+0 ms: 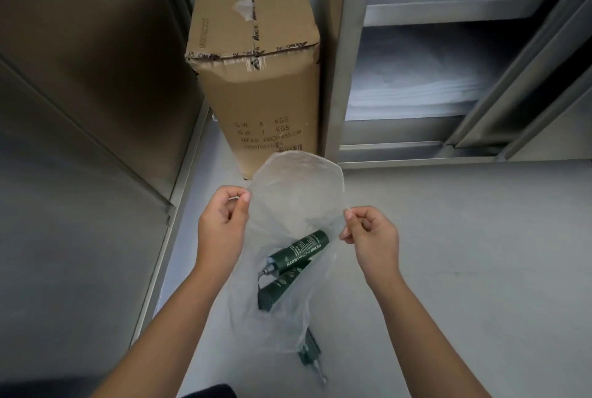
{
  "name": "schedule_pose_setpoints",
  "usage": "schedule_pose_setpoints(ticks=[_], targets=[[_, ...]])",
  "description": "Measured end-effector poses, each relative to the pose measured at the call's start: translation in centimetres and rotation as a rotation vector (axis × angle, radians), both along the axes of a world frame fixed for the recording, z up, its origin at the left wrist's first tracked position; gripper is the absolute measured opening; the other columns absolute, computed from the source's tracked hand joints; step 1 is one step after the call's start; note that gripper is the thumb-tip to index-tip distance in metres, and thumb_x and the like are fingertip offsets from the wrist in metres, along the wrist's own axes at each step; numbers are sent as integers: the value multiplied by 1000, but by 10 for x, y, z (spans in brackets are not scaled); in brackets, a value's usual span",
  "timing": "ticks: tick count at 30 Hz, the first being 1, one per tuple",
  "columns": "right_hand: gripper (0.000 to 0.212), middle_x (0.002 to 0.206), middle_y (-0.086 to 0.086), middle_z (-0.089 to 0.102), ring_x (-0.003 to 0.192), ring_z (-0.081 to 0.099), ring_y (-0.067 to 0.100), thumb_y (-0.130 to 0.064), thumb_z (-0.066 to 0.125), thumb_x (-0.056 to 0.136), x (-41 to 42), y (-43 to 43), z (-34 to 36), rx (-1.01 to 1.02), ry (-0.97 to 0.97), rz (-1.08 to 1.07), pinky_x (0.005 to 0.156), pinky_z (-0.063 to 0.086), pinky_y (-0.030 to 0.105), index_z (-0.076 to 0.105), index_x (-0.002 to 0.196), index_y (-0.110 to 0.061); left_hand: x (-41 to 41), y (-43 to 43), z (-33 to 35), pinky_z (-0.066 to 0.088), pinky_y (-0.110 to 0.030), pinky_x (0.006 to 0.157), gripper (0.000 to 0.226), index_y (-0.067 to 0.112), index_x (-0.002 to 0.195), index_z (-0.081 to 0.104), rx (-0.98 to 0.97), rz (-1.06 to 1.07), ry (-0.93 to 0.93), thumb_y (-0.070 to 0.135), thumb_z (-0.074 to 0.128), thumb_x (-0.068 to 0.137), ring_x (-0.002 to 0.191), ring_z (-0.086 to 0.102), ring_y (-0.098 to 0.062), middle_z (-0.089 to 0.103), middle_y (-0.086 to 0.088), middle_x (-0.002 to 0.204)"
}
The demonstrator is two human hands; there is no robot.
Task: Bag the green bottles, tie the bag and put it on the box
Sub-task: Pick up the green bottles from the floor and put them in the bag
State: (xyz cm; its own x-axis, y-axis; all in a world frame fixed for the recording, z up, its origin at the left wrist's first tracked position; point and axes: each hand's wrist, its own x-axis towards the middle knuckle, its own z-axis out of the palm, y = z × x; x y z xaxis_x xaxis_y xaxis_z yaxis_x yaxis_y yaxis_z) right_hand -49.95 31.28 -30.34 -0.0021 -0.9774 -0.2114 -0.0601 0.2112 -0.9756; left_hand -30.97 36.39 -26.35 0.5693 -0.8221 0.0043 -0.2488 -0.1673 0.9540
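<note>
With both hands raised over the floor, the person holds a clear bag open by its rim. The left hand pinches the rim's left side between thumb and forefinger, the other fingers curled in; the right hand pinches the right side the same way. The mouth stands open and rounded between them, just in front of the box.

Two green bottles lie inside, one below the other, slanting and touching, down in the belly of the bag. A third bottle shows at the bag's lower end, blurred; I cannot tell whether it sits inside the film or lies on the floor beneath it.

So the bagging looks about done, or nearly, and the tying is the step at hand. If that third bottle is outside, it wants picking up first, which means freeing one hand from the rim. Otherwise the next move calls for bringing the two pinched sides together, gathering the slack film above the bottles and twisting it into a neck long enough to knot. The box stands upright against the wall at the floor's far edge, its taped top bare, ready to take the bag.
</note>
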Motion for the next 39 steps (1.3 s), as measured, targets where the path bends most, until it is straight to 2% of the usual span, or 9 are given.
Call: schedule_pose_setpoints(ticks=[6,11,13,24,28,30,32,35,39], targets=[[19,57,1,62,52,59,2,-10,56,88,23,-28,-102,-35,-17,77,57,49,14,59,73,-21,25,-30,-96,39,-28,59,20,34,74,53,-35,-45,-126,22,54,89,54,45,-2,53,3,62],[19,58,3,63,54,61,5,-9,57,87,18,-42,-183,-103,-8,104,57,49,14,59,72,-19,21,-36,-181,37,-9,54,21,36,75,52,-45,-101,-193,22,54,89,55,48,3,56,25,57],[19,57,4,62,52,60,4,-7,56,87,13,-45,-205,-122,-10,129,56,48,14,59,72,-17,14,-34,-206,37,-8,54,20,34,75,54,-70,-135,-194,19,54,89,55,49,3,57,25,57],[16,54,-5,64,57,62,5,-10,56,87,-22,-21,-272,-152,-11,118,60,49,14,61,76,-20,-15,-7,-266,41,-23,56,17,35,76,57,-86,-323,-258,22,56,87,52,45,-7,57,9,58],[16,58,-6,64,68,64,6,-10,57,87,-33,0,-288,-157,-25,126,68,49,15,60,91,-25,-21,7,-281,38,-9,53,22,36,76,56,-82,-340,-264,16,55,87,50,50,1,59,22,55],[20,56,-10,64,74,66,8,-10,58,87,-41,9,-295,-159,-13,134,71,49,12,58,102,-23,-26,13,-286,39,-10,53,21,35,77,55,-82,-345,-271,16,55,87,52,51,-1,61,18,60],[24,60,-7,66,77,67,9,-9,58,87,-48,17,-298,-153,-19,144,76,50,12,56,107,-23,-29,17,-291,41,-18,53,21,35,77,54,-91,-326,-275,17,56,87,54,50,-8,61,1,62],[24,74,9,69,76,68,8,-6,58,86,-58,32,-306,-123,-19,174,80,52,17,56,101,-24,-35,21,-296,41,-27,53,18,34,79,54,-86,-324,-269,17,55,88,57,48,-26,57,-11,64],[24,78,11,70,78,67,18,-7,62,83,-62,55,-334,-23,34,252,79,52,29,59,89,-29,-38,25,-298,39,-29,50,19,33,79,53,-84,-320,-288,17,54,88,57,45,-30,55,-14,64]])
